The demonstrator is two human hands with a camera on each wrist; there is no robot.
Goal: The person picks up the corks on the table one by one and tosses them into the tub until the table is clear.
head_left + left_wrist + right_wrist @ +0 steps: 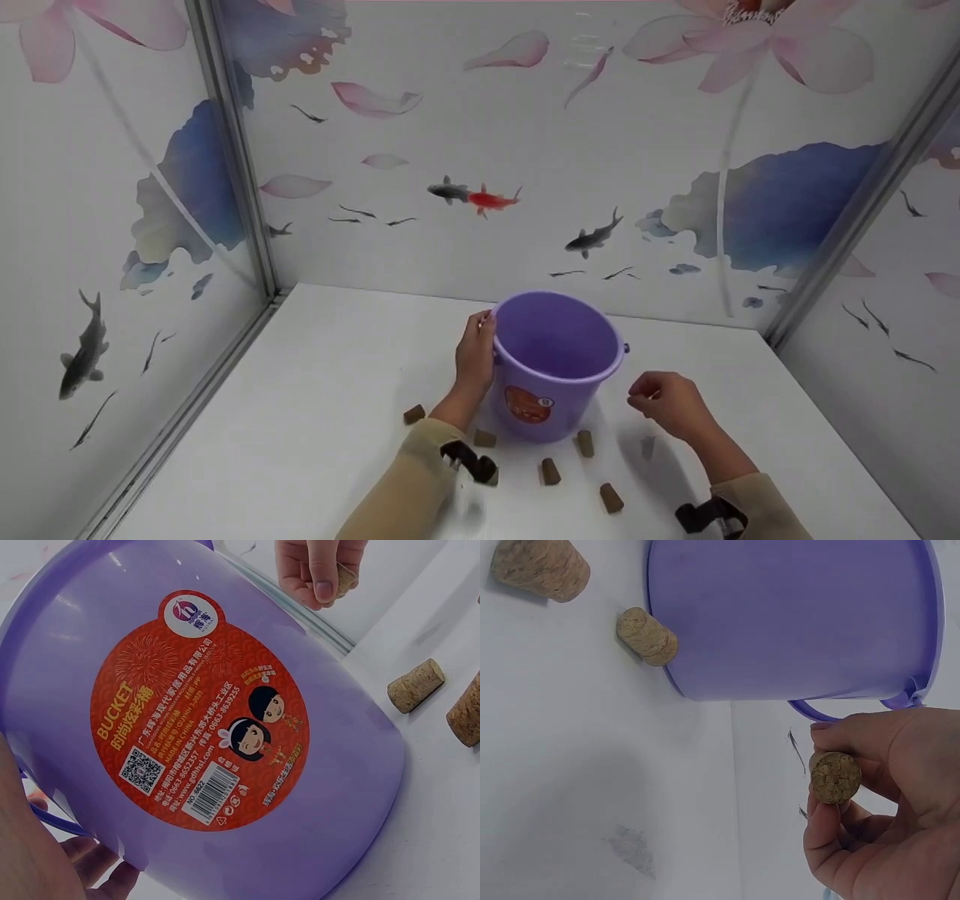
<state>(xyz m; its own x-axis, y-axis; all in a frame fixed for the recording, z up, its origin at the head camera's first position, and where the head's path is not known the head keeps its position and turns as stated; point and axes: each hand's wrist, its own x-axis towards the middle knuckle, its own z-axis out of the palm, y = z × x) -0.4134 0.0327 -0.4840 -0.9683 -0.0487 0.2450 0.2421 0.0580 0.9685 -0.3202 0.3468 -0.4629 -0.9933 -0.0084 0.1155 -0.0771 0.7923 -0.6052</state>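
A purple plastic bucket stands upright on the white table, a round red label on its side. My left hand grips it at the left side near the rim, fingers along the wall beside the handle. To the right of the bucket, my right hand is raised above the table. Between its thumb and fingers it pinches a cork stopper, one round end showing in the right wrist view.
Several more corks lie around the bucket's base, among them one in front, one nearer me and one at the left. White panels printed with fish and lotus flowers enclose the table at the back and sides. A grey smudge marks the tabletop.
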